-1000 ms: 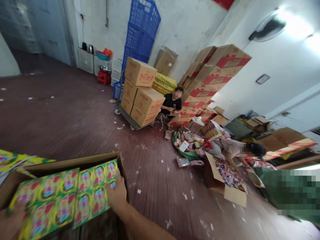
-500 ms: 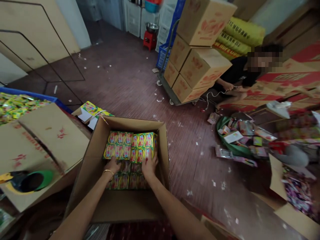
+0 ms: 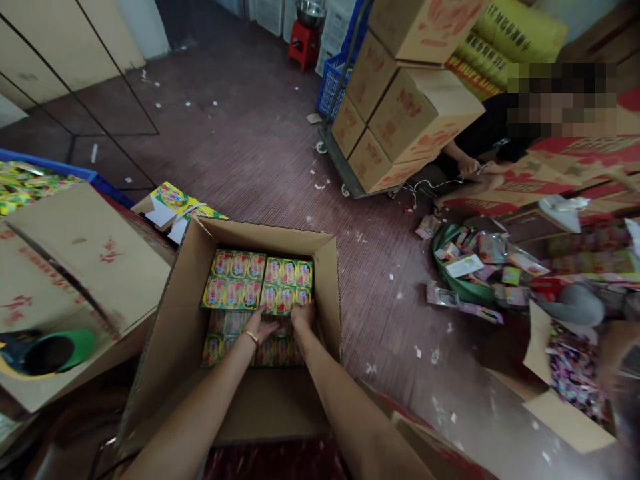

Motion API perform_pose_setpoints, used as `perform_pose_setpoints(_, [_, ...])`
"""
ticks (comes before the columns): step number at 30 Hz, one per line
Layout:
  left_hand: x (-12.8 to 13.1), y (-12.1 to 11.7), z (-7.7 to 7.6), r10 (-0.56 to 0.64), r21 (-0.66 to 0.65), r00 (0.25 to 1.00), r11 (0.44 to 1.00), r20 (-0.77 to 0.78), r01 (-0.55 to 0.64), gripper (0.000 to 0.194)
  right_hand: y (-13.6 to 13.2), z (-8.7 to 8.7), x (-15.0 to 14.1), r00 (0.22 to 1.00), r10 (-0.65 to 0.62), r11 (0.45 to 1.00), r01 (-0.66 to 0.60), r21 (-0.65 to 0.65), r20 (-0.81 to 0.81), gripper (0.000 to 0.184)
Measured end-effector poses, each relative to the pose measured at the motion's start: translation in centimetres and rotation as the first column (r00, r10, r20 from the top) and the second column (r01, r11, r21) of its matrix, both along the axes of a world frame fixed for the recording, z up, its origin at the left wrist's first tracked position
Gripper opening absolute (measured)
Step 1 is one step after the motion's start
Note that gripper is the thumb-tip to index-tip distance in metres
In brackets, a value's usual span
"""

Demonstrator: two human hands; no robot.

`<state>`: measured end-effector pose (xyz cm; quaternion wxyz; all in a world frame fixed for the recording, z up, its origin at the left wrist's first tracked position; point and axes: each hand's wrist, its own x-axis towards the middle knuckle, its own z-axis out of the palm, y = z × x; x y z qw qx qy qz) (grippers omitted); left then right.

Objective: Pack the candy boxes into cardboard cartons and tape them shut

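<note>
An open cardboard box (image 3: 330,287) stands in front of me. Inside lie green-and-yellow printed packs (image 3: 235,280), two side by side on top at the far end, more beneath them. My left hand (image 3: 260,327) reaches into the box with fingers spread, resting on the lower packs just below the top row. My right hand (image 3: 303,313) is beside it, fingertips touching the near edge of the right top pack (image 3: 290,283). Neither hand grips anything that I can see.
A folded cardboard flap (image 3: 85,240) and a green tape roll (image 3: 55,347) lie at left. A trolley stacked with cartons (image 3: 400,113) stands ahead. A seated person (image 3: 480,140) is at the right, near a heap of small packets (image 3: 475,267) on the brown floor.
My view swung down from the room onto the box. The block of packs went from held above the box to lying inside; both hands slid back to its near edge.
</note>
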<state>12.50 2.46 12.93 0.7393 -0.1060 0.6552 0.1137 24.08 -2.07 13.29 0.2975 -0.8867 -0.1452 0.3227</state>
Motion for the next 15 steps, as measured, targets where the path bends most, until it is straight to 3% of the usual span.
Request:
perform_pose_setpoints(3, [1.6,1.0,-0.7,0.221,0.043,0.975,0.975,-0.006,-0.22,0.047,-0.1,1.0,-1.1,0.997,0.063,0.996,-0.06,-0.06,0.04,0.069])
perform_pose_setpoints(6, [1.3,1.8,-1.3,0.354,0.057,0.935,0.935,-0.034,-0.351,0.041,-0.6,4.2,-1.5,0.941,0.331,0.943,-0.325,-0.072,0.078,0.069])
perform_pose_setpoints(9, [-0.4,2.0,-1.6,0.391,0.066,0.917,0.92,-0.079,-0.386,0.026,-1.3,9.5,-0.5,0.715,0.655,0.75,-0.656,-0.089,0.246,0.061])
perform_pose_setpoints(11, [-1.6,2.5,-1.7,0.377,0.071,0.92,0.926,-0.11,-0.371,0.02,-2.0,12.9,0.7,0.541,0.731,0.642,-0.751,-0.154,0.415,0.059])
perform_pose_setpoints(13, [-2.5,3.4,-2.1,0.355,0.081,0.927,0.934,-0.122,-0.347,0.017,-2.8,14.9,2.2,0.441,0.725,0.631,-0.733,-0.254,0.53,0.064])
perform_pose_setpoints(15, [-3.1,4.1,-2.5,0.331,0.095,0.936,0.942,-0.116,-0.321,0.017,-3.7,15.3,3.3,0.421,0.707,0.658,-0.686,-0.31,0.568,0.07])
